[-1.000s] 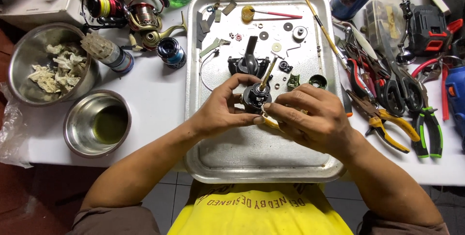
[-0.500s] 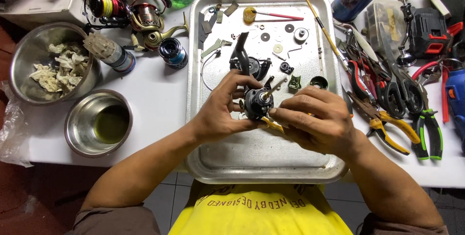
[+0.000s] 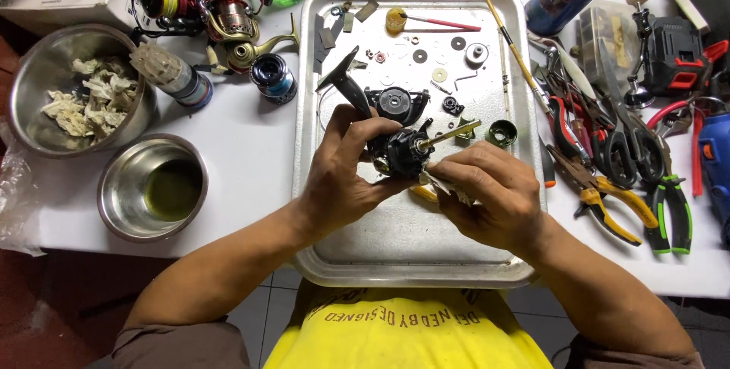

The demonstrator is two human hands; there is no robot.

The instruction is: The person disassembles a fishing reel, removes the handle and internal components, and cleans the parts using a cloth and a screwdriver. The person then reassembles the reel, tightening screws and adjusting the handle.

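Left hand [image 3: 342,175]: grips black reel body [image 3: 401,150], frame centre.
Right hand [image 3: 487,194]: pinches a crumpled cloth [image 3: 449,186] against the reel body.
Below: metal tray [image 3: 395,251] on tabletop [image 3: 251,164].

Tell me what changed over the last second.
The left hand has turned the black reel body, so its shaft now points right, towards the tray's far right side. The right hand still presses a cloth against it. Tray parts, bowls and pliers stayed put.

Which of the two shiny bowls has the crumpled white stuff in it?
The bigger steel bowl at the far left edge holds the crumpled white scraps. The smaller bowl nearer the person holds only greenish liquid.
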